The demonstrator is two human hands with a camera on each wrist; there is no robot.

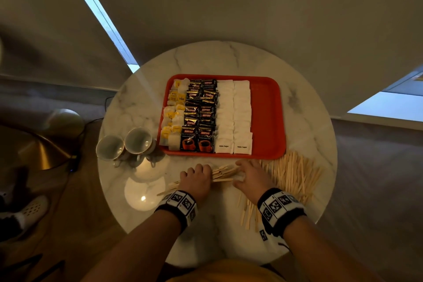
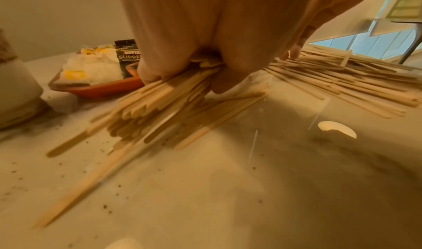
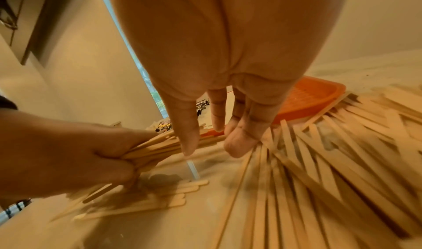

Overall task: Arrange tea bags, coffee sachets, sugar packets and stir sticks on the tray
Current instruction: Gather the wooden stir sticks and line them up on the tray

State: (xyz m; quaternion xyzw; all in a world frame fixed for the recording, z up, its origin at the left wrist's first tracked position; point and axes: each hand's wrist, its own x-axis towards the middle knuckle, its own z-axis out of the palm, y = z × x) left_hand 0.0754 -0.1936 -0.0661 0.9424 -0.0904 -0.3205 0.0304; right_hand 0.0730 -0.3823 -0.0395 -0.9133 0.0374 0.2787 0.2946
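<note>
At 6 o'clock on the surface (image 1: 206,57), a bundle of stir sticks (image 1: 223,173) is clenched by the left hand (image 1: 196,178) while the released right hand (image 1: 251,177) gathers loose ones, probably for the tray (image 1: 266,117) at 12 o'clock.

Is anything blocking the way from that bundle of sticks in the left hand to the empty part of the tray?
Nothing visible does. The left hand holds the sticks just before the tray, whose right strip is bare.

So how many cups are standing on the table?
2: both left of the red tray, side by side, one cup further left, the other cup beside the tray.
</note>
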